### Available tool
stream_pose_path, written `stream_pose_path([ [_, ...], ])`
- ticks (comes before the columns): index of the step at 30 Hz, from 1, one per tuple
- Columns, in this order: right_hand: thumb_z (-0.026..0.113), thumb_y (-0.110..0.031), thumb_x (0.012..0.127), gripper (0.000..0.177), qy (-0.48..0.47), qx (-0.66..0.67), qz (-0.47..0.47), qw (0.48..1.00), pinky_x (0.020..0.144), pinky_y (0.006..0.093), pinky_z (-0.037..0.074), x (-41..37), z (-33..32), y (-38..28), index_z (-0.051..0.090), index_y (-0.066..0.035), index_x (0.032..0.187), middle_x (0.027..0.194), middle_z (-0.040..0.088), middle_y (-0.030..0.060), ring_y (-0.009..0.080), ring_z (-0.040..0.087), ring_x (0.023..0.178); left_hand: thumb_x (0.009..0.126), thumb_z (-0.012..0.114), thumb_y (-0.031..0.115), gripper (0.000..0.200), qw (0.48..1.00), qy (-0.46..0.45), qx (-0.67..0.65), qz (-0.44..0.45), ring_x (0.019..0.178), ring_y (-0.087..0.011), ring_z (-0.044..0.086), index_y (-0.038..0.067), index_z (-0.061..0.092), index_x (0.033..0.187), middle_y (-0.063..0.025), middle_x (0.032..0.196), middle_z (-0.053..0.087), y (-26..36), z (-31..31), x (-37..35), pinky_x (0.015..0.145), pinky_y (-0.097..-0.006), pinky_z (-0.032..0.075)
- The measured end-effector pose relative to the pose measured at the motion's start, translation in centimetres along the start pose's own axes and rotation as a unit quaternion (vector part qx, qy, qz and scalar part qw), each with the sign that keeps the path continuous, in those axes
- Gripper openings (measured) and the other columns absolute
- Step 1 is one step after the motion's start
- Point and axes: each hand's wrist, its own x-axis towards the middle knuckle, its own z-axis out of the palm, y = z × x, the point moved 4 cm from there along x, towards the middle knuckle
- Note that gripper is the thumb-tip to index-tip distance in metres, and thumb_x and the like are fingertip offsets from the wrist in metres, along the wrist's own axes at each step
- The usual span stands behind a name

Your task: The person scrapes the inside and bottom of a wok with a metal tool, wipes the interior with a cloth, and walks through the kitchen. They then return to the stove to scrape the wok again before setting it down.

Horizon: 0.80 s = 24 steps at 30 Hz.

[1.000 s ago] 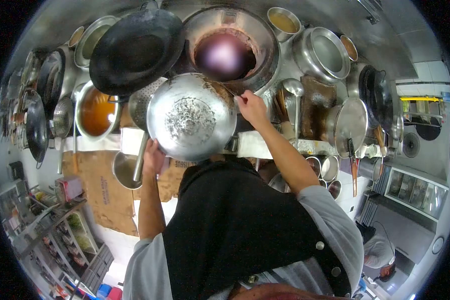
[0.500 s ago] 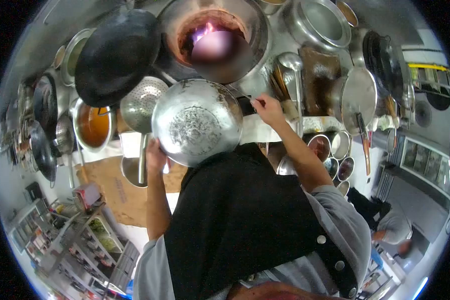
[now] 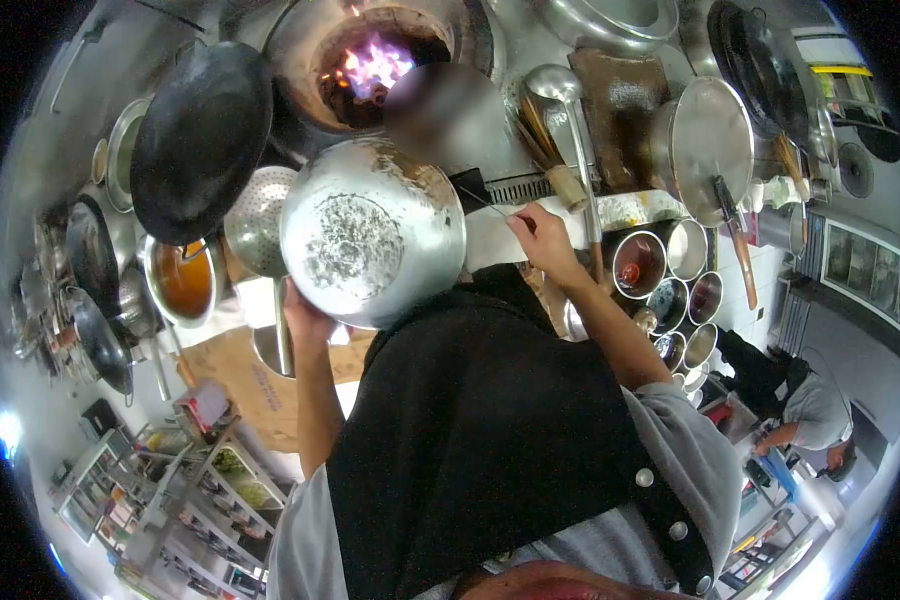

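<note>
We have the large round silver metal pan (image 3: pixel 370 235), mottled with dark marks, on our side of the round metal burner (image 3: pixel 292 62) with purple and orange flames, its broad face turned toward us. Our left hand (image 3: pixel 310 315) is at the pan's near left edge, nearer us than the burner; its fingertips are hidden behind the pan, so we cannot tell how they are closed. Our right hand (image 3: pixel 545 242), nearer us and right of the burner, stands just beside the pan's right side, thumb and fingers pinching a thin metal rod (image 3: pixel 482 201) that points toward the pan. The black round wok (image 3: pixel 202 140) is left of the burner, and the long-handled silver ladle (image 3: pixel 555 84) is right of it.
</note>
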Motion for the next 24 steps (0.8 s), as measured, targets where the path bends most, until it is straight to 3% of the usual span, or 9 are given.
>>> stream_pose_path([
  [2, 0.076, -0.03, 0.097, 0.029, 0.025, -0.006, -0.017, 1.0, 0.065, 0.0428, 0.054, 0.3, -0.4, -0.4, 0.07, -0.002, 0.098, 0.079, 0.071, 0.0166, 0.0324, 0.07, 0.07, 0.115, 0.042, 0.046, 0.056, 0.999, 0.045, -0.013, 0.021, 0.138, -0.0348, 0.057, 0.005, 0.053, 0.152, -0.0144, 0.149, 0.061, 0.0, 0.7, 0.2, 0.121, -0.0552, 0.042],
  [6, 0.075, -0.03, 0.096, 0.025, 0.044, -0.057, -0.079, 0.994, 0.066, 0.0458, 0.056, 2.8, -0.9, -3.4, 0.071, -0.006, 0.099, 0.081, 0.073, 0.0151, 0.0345, 0.072, 0.073, 0.115, 0.041, 0.046, 0.059, 0.998, 0.028, 0.0, 0.055, 0.142, -0.0351, 0.054, 0.003, 0.048, 0.155, -0.0157, 0.154, 0.056, -0.1, -0.7, 2.7, 0.123, -0.052, 0.041],
  [9, 0.074, -0.031, 0.096, 0.024, 0.039, -0.099, -0.105, 0.989, 0.068, 0.0486, 0.057, 4.6, -0.7, -4.8, 0.071, -0.007, 0.099, 0.082, 0.074, 0.0155, 0.0373, 0.073, 0.075, 0.116, 0.04, 0.046, 0.058, 0.994, 0.071, 0.003, 0.088, 0.14, -0.033, 0.056, 0.002, 0.051, 0.153, -0.0157, 0.153, 0.057, -0.6, -0.8, 3.7, 0.122, -0.0497, 0.042],
  [16, 0.076, -0.024, 0.095, 0.021, 0.017, -0.119, -0.131, 0.984, 0.07, 0.0469, 0.056, 6.8, -0.4, -4.1, 0.069, -0.004, 0.096, 0.087, 0.072, 0.0181, 0.0398, 0.072, 0.08, 0.116, 0.039, 0.037, 0.052, 0.98, 0.151, 0.072, 0.109, 0.125, -0.0307, 0.067, -0.001, 0.057, 0.146, -0.0147, 0.142, 0.066, -0.8, -1.7, 4.7, 0.108, -0.0454, 0.055],
  [18, 0.076, -0.029, 0.095, 0.024, 0.028, -0.126, -0.169, 0.977, 0.07, 0.0501, 0.057, 8.8, 0.4, -4.4, 0.07, -0.006, 0.097, 0.085, 0.074, 0.0183, 0.0409, 0.072, 0.079, 0.116, 0.039, 0.033, 0.05, 0.974, 0.184, 0.077, 0.103, 0.12, -0.0305, 0.069, -0.003, 0.058, 0.145, -0.0151, 0.139, 0.067, -0.4, -1.2, 4.3, 0.104, -0.0446, 0.057],
  [22, 0.076, -0.032, 0.095, 0.026, 0.024, -0.105, -0.201, 0.974, 0.071, 0.0509, 0.058, 12.0, 0.8, -6.4, 0.071, -0.006, 0.095, 0.086, 0.075, 0.0184, 0.0414, 0.073, 0.079, 0.118, 0.037, 0.034, 0.05, 0.966, 0.189, 0.1, 0.148, 0.118, -0.031, 0.067, -0.005, 0.057, 0.144, -0.0197, 0.134, 0.066, -0.3, -0.9, 4.6, 0.103, -0.045, 0.057],
  [24, 0.075, -0.031, 0.095, 0.026, 0.0, -0.115, -0.173, 0.978, 0.071, 0.0505, 0.058, 10.6, 0.1, -5.7, 0.072, -0.006, 0.095, 0.086, 0.075, 0.0179, 0.0412, 0.073, 0.08, 0.118, 0.038, 0.033, 0.05, 0.963, 0.194, 0.105, 0.155, 0.116, -0.0311, 0.068, -0.006, 0.058, 0.141, -0.0204, 0.132, 0.067, 0.0, -1.1, 4.7, 0.102, -0.0448, 0.058],
])
